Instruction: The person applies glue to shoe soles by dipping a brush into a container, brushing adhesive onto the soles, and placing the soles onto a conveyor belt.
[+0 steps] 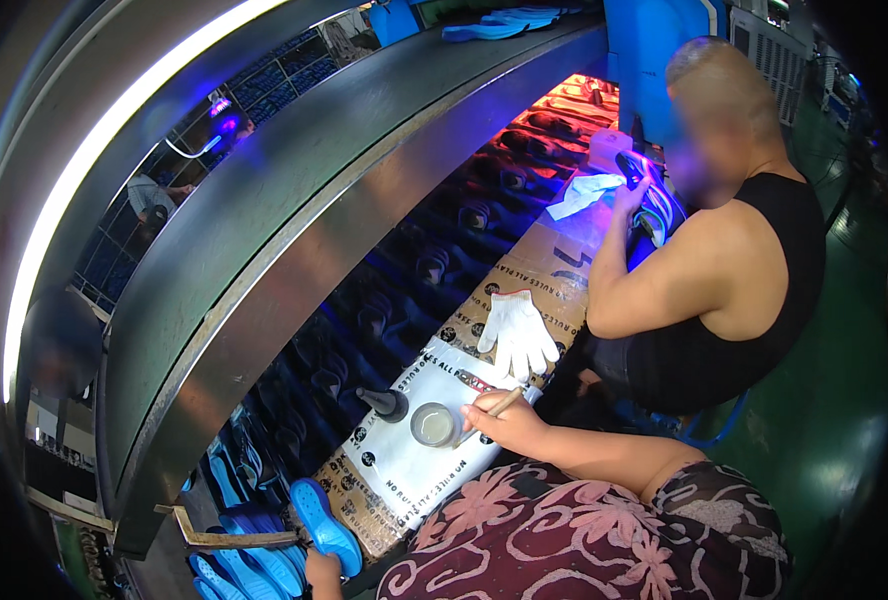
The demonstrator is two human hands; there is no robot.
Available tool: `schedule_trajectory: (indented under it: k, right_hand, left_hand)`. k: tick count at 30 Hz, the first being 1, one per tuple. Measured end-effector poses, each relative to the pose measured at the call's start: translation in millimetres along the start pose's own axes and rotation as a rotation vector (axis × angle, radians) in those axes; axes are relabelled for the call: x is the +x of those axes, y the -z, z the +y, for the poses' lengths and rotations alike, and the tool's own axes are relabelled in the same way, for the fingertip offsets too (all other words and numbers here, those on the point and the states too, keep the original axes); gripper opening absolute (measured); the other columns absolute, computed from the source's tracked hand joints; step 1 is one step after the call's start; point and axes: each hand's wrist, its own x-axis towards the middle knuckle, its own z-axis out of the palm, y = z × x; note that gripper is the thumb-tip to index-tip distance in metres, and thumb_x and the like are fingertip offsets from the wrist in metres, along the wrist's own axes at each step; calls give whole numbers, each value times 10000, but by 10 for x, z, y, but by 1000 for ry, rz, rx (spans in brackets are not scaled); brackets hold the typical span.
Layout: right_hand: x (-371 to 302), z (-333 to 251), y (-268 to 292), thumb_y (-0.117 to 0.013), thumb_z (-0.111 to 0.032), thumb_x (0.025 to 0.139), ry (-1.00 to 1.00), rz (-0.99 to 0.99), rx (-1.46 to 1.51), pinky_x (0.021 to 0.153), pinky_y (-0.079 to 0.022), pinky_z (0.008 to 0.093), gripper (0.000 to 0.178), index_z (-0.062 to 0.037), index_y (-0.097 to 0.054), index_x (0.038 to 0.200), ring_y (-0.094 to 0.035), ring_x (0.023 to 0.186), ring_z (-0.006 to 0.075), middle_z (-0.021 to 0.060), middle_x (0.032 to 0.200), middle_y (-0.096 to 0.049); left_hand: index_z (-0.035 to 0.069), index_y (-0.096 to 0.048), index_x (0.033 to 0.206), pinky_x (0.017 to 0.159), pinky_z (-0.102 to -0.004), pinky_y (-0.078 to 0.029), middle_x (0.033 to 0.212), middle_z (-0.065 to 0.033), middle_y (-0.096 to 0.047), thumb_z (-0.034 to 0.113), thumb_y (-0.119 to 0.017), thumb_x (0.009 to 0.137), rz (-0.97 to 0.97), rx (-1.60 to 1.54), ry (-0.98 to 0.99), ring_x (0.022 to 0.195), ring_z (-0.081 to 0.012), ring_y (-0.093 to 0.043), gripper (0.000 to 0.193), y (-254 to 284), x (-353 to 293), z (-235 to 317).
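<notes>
In my right hand (pixel 509 425) is a thin brush (pixel 505 403) with a pale wooden handle, the fingers pinched round it. The brush's lower end is by a small round cup (pixel 433 425) of cloudy liquid; I cannot tell if it touches the liquid. My left hand (pixel 324 572), partly cut off by the lower edge, grips the near end of a blue shoe sole (pixel 325 525), which is tilted up. More light-blue soles (pixel 254 565) lie stacked beside it. A dark cone-shaped bottle (pixel 384 403) stands left of the cup on a white sheet (pixel 404 455).
A white knitted glove (pixel 517 335) lies on the cardboard-covered ledge (pixel 534 270). Beyond it a co-worker (pixel 724 260) handles something dark beside a white cloth (pixel 586 195) under purple light. Dark shoes (pixel 364 320) fill the conveyor under a long metal shelf (pixel 294 240).
</notes>
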Motion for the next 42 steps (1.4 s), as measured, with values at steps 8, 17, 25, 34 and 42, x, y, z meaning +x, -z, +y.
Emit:
schedule_trajectory:
  k: [8, 17, 25, 34, 42]
  right_hand:
    - [-60, -54, -363, -566, -295, 903, -44, -51, -1, 657, -480, 306, 343, -22, -663, 720, -614, 675, 178, 93, 722, -649]
    - [-143, -85, -409, -537, -282, 933, -129, -20, 29, 633, -429, 247, 334, -30, -651, 747, -523, 654, 96, 27, 675, -598]
    - [-35, -536, -555, -537, -248, 923, 123, -115, 61, 609, -402, 250, 332, -13, -637, 709, -497, 629, 106, 34, 648, -570]
    - [-69, -574, -861, -596, -165, 846, 640, -219, -194, 657, -382, 335, 281, -55, -607, 588, -479, 555, 220, 57, 543, -531]
    - [-31, -491, -773, -614, -165, 826, 661, -193, -343, 715, -417, 354, 269, -56, -596, 581, -487, 544, 246, 61, 546, -516]
  left_hand:
    - [-17, -487, 960, 637, -446, -484, 813, -181, -611, 207, -585, 789, 171, -688, -1, 717, -352, -607, 298, -348, 123, -205]
    - [66, -376, 1331, 935, -445, -432, 1319, -127, -467, 259, -592, 843, -563, -2143, 89, 1166, -262, -493, 568, 531, -493, 650]
    - [-29, -380, 1253, 881, -316, -456, 1143, -144, -539, 63, -604, 814, -128, -1540, -304, 1016, -212, -556, 501, 1112, -939, 1442]
    - [-40, -415, 1182, 891, -318, -439, 1074, -151, -575, 4, -610, 772, 73, -1548, -572, 960, -210, -583, 456, 1274, -1079, 1706]
    - [-46, -423, 1166, 880, -317, -447, 1053, -154, -582, -6, -607, 752, 96, -1486, -582, 945, -211, -591, 455, 1300, -1051, 1737]
